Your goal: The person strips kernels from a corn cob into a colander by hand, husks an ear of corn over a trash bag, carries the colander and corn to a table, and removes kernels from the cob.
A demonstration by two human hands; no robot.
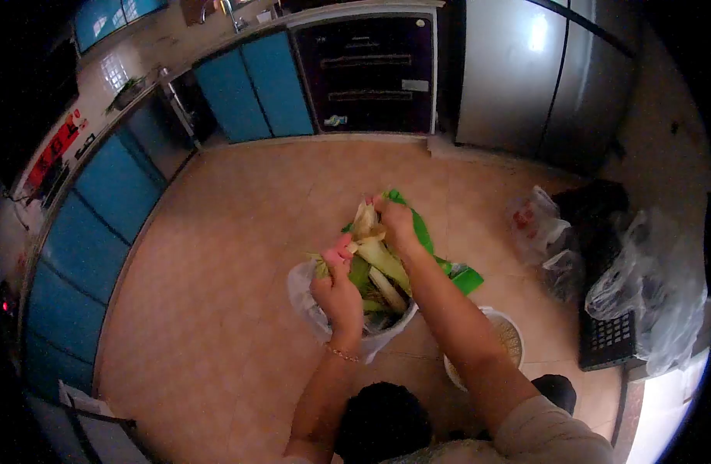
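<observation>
Over a bin lined with a white plastic bag (300,290), my two hands work at a pale, yellowish corn husk (365,224). My right hand (394,220) grips its upper end, fingers closed. Lower and to the left, my left hand (338,282) is closed too, its thumb and fingers pinched on the husk's lower part. Whether a cob is inside the husk cannot be seen. Loose green husks (386,271) fill the bin beneath my hands. A bright green bag (420,224) lies just behind the bin, partly hidden by my right hand.
A round white basket (513,325) stands beside my right forearm, its contents mostly covered. Clear plastic bags (657,309) and a black crate (607,340) sit at the right. Blue cabinets (100,201), a dark oven-like unit (367,77) and a silver refrigerator (510,69) border the tiled floor (216,255).
</observation>
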